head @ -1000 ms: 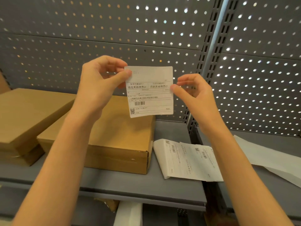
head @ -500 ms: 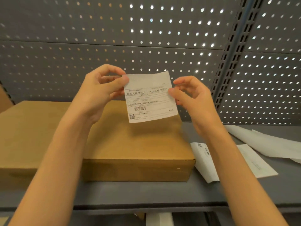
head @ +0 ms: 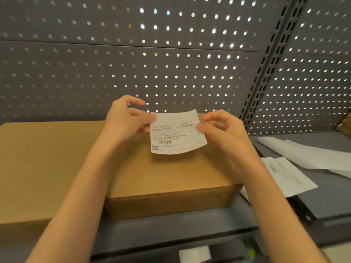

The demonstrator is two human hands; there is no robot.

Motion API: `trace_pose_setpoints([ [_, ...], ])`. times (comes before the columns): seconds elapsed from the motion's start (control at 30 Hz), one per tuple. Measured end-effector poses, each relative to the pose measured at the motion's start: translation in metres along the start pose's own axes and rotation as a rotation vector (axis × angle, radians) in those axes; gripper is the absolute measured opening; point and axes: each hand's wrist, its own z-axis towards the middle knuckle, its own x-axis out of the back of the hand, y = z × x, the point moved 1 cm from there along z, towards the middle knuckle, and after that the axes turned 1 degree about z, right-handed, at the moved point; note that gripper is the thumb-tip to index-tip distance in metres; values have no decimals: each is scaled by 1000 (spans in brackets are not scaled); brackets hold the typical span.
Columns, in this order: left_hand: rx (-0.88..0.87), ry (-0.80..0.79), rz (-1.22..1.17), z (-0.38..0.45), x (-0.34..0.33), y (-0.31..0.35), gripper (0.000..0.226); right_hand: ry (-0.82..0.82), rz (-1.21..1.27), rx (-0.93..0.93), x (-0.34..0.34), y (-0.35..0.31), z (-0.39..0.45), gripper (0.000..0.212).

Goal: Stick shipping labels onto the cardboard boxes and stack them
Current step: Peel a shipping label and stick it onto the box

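Two hands (head: pixel 176 128), label (head: pixel 177 135) pinched between, above box (head: pixel 171 173)

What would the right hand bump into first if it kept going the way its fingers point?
The right hand points leftward, pinching the shipping label, so it would probably meet the left hand holding the opposite edge; depth is hard to judge.

We see a white shipping label (head: pixel 177 134), printed side towards us with barcode and QR code, slightly curled, above a flat brown cardboard box (head: pixel 171 173) at the shelf's front edge; another box (head: pixel 38 168) lies left.
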Motion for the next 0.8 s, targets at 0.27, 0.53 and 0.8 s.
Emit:
trace_pose_setpoints([
  [0.27,62,-26,122,8,-1,-25,33,12,-221,-50,-10,15,3,15],
  [0.53,115,-84,154,10,-7,-32,38,3,-398,-14,-11,20,6,12],
  [0.8,59,-74,319,5,-11,-24,35,-22,-499,8,-13,22,8,10],
])
